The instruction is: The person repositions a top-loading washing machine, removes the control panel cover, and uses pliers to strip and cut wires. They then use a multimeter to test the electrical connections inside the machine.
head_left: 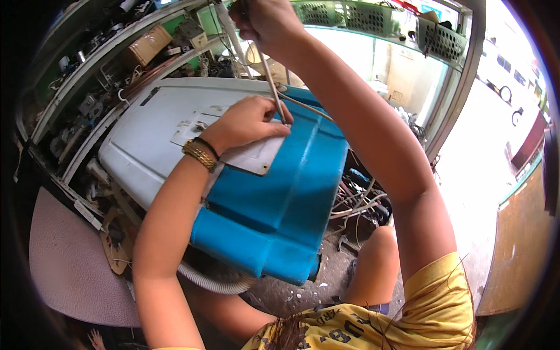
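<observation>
Two bare hands at work here, one tool, one small plate and one big machine. The right grip [271, 28] is up at the top edge, closed around the upper end of a long screwdriver [269, 79], though the handle's mostly hidden so I can't tell its shape. The left grip [251, 121] is pinched on the shaft down low, thumb and fingers together around it, right by a corner of the pale grey plate [252, 158]. One gold bracelet [199, 156] and one dark band [208, 147] on the left wrist. I count three plastic baskets [368, 19] on the glass shelf up top, plus one cardboard box [149, 45] in the crowded metal shelving [124, 41] on the left. Underneath it all is a grubby concrete floor [287, 296] with scraps scattered around and a messy heap of wires [364, 204] just right of the machine. Bright street past the glass, with a white vehicle [505, 69] out there. As for the machine [280, 192], it's right in front of the person's knees, bright blue plastic at the near end, whitish panel at the far left, scuffed and dusty, with a ribbed grey hose [217, 284] curling beneath it.
</observation>
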Available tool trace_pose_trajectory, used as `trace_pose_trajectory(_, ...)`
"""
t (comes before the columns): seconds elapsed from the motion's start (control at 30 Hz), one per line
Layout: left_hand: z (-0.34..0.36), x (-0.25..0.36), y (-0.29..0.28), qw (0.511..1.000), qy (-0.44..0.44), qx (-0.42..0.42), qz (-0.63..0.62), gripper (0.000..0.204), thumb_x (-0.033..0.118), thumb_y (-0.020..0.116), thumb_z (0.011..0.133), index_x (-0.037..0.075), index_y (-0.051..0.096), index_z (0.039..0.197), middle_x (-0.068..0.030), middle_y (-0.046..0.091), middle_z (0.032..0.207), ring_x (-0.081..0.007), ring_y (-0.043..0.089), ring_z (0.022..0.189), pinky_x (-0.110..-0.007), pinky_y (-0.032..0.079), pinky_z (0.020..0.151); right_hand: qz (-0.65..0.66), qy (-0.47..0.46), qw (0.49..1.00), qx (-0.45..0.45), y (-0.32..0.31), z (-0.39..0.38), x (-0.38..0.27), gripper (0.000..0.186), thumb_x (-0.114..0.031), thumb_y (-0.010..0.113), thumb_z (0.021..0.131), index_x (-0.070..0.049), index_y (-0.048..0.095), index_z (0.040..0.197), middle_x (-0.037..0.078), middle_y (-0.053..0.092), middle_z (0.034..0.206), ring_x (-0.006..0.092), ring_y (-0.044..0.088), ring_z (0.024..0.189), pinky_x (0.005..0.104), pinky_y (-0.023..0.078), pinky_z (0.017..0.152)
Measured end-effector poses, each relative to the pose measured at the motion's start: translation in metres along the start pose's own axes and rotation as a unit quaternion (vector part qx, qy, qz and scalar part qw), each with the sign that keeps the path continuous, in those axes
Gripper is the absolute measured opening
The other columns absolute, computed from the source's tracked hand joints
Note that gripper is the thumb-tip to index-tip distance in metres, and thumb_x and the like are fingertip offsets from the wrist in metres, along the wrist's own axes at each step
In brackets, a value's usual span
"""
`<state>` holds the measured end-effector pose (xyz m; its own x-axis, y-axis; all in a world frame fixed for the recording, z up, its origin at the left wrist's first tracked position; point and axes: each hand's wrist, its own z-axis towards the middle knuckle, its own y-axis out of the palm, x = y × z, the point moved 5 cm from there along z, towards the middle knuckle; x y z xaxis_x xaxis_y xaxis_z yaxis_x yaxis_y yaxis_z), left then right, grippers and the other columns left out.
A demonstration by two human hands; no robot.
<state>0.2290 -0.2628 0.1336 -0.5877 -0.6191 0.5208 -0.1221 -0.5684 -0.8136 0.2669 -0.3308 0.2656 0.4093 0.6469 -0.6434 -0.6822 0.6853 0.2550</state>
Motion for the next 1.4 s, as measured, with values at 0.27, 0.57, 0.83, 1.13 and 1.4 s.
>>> trace_pose_trajectory(0.27,-0.005,0.004,0.003,0.998,0.032,0.02,0.045,0.017,0.018,0.065,0.085,0.002,0.064,0.087,-0.0155,0.067,0.079,-0.0255,0.065,0.076,-0.033,0.049,0.07,-0.302,-0.182,0.92,0.17,-0.074,-0.011,-0.086,0.028,-0.028,0.06,0.092,-0.006,0.057,0.109,0.002,0.054,0.065,0.0085,0.043,0.048,0.0248,0.033,0.04)
trace_pose_trajectory(0.57,-0.003,0.031,0.002,0.914,0.117,0.085,0.379,0.03,0.033,0.053,0.093,0.006,0.051,0.079,-0.0169,0.057,0.065,-0.0378,0.059,0.068,-0.048,0.044,0.056,-0.508,0.259,0.792,0.219,-0.4,-0.35,0.063,0.033,-0.03,0.06,0.088,-0.009,0.052,0.062,-0.006,0.047,0.06,0.007,0.043,0.054,0.0277,0.03,0.045)
trace_pose_trajectory(0.83,-0.019,-0.041,-0.093,0.881,-0.001,0.36,-0.307,0.032,0.038,0.045,0.099,0.013,0.046,0.078,0.0054,0.037,0.06,-0.0055,0.032,0.047,-0.023,0.023,0.041,-0.691,0.287,0.604,0.274,-0.481,-0.462,0.108,0.031,-0.016,0.063,0.072,-0.005,0.064,0.1,0.017,0.064,0.089,0.0324,0.062,0.086,0.0418,0.047,0.078)
trace_pose_trajectory(1.13,-0.056,-0.101,-0.109,0.755,-0.151,0.399,-0.497,0.016,0.027,0.048,0.093,0.014,0.051,0.086,0.0046,0.042,0.062,-0.0055,0.033,0.047,-0.021,0.023,0.038,-0.557,-0.072,0.827,-0.036,-0.096,-0.15,-0.012,0.019,-0.003,0.067,0.081,-0.003,0.061,0.099,0.006,0.059,0.096,0.0166,0.06,0.084,0.0276,0.048,0.075)
trace_pose_trajectory(1.4,-0.065,-0.107,-0.131,0.85,-0.116,0.511,-0.05,0.029,0.03,0.052,0.087,0.005,0.064,0.078,-0.0028,0.061,0.07,-0.0138,0.055,0.067,-0.029,0.044,0.067,-0.737,-0.114,0.59,-0.31,0.012,-0.13,0.061,0.035,-0.036,0.063,0.084,-0.001,0.064,0.089,0.015,0.062,0.095,0.0337,0.065,0.083,0.0423,0.055,0.064)
